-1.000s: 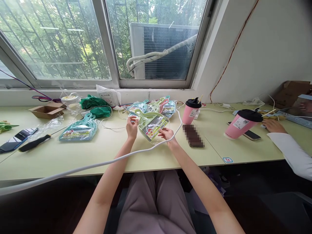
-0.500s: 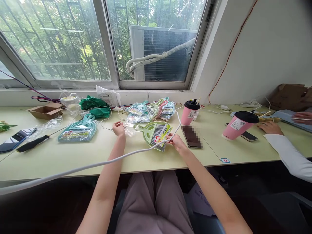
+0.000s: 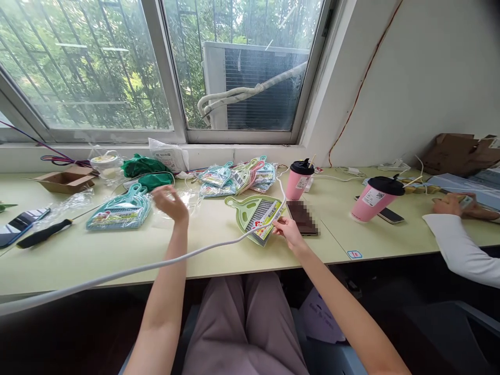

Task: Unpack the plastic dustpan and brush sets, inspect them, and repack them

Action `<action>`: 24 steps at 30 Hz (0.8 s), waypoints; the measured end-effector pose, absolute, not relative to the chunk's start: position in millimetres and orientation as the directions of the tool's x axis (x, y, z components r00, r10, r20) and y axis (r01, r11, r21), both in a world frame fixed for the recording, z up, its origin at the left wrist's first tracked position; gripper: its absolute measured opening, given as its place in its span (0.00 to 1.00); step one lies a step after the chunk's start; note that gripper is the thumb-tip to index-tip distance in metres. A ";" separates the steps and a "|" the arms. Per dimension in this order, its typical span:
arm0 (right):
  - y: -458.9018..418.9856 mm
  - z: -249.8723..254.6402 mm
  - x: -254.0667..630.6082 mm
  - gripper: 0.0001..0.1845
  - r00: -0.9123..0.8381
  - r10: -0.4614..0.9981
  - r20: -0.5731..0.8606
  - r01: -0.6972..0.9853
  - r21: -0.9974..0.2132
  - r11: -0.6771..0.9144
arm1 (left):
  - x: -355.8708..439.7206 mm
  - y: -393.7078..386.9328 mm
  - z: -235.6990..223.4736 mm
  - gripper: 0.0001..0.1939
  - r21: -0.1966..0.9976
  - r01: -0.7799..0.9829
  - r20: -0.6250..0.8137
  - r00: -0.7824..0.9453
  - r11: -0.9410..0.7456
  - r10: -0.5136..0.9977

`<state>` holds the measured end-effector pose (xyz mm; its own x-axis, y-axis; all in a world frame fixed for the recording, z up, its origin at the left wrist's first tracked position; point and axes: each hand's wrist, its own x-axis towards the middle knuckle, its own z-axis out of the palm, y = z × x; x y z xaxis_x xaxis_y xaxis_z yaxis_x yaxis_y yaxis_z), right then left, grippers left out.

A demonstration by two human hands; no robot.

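My right hand (image 3: pixel 288 232) pinches the lower right edge of a green mini dustpan (image 3: pixel 242 223). A grey-bristled brush with a bright printed label (image 3: pixel 265 221) lies in the dustpan, whose handle points to the upper left. My left hand (image 3: pixel 171 204) is raised over the table to the left, fingers apart. Clear plastic wrap (image 3: pixel 190 202) lies beside and behind it; I see none of it gripped. Left of that hand rests a wrapped blue dustpan set (image 3: pixel 119 214). More wrapped sets in blue, green and pink (image 3: pixel 238 177) lie toward the window.
A white cable (image 3: pixel 187 256) crosses in front of my arms and the dustpan. Right stand a pink cup (image 3: pixel 297 182), a phone (image 3: pixel 302 219) and another pink cup (image 3: pixel 373 202). Left lie a black-handled tool (image 3: pixel 45 234) and an open box (image 3: pixel 66 179). A co-worker's sleeve (image 3: pixel 463 250) is far right.
My left hand has moved left, away from the dustpan's handle, and its fingers have spread; clear plastic now lies around it. My right hand keeps hold of the dustpan. The co-worker's hand has moved right.
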<state>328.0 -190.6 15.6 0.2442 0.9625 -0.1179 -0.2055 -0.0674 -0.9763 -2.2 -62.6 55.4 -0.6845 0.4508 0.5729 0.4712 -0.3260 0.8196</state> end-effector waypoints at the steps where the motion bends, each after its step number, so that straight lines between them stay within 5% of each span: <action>1: -189.2 15.7 321.4 0.14 0.263 0.959 -0.103 -0.216 -0.975 -0.045 | 14.4 -61.6 51.0 0.11 0.814 0.432 0.579 -0.553 -0.388 0.599; 5: -183.6 16.0 295.5 0.12 0.317 0.946 -0.071 -0.244 -0.970 0.009 | 71.5 -60.3 27.4 0.22 0.943 0.129 0.317 -0.070 -0.306 0.946; 9: -180.5 12.8 279.1 0.07 0.255 0.961 -0.109 -0.212 -0.976 -0.054 | 81.3 -65.1 17.5 0.25 0.997 0.006 0.065 0.353 -0.072 0.933; 14: -176.2 8.0 295.7 0.04 0.112 0.972 -0.205 -0.030 -0.979 -0.203 | 64.7 -60.7 20.3 0.26 0.997 -0.015 0.075 0.292 -0.073 0.954; 18: -171.4 15.4 336.1 0.05 0.224 0.972 -0.068 0.405 -0.901 -0.156 | 57.8 -54.2 22.5 0.23 0.992 -0.036 0.125 0.181 -0.120 0.976; 21: -169.6 27.4 353.1 0.14 0.328 0.936 0.127 0.789 -0.582 -0.198 | 56.1 -55.2 25.0 0.22 0.990 -0.018 0.139 0.151 -0.138 0.979; 24: -167.8 39.4 339.6 0.22 0.296 0.884 0.363 0.939 -0.282 -0.198 | 57.4 -59.9 27.5 0.22 0.989 0.000 0.143 0.144 -0.145 0.979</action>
<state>339.6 -167.8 39.4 0.2956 0.8837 0.3630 0.9387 -0.1982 -0.2820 57.4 -59.9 27.5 0.1436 0.9792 0.1434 0.0003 -0.1449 0.9894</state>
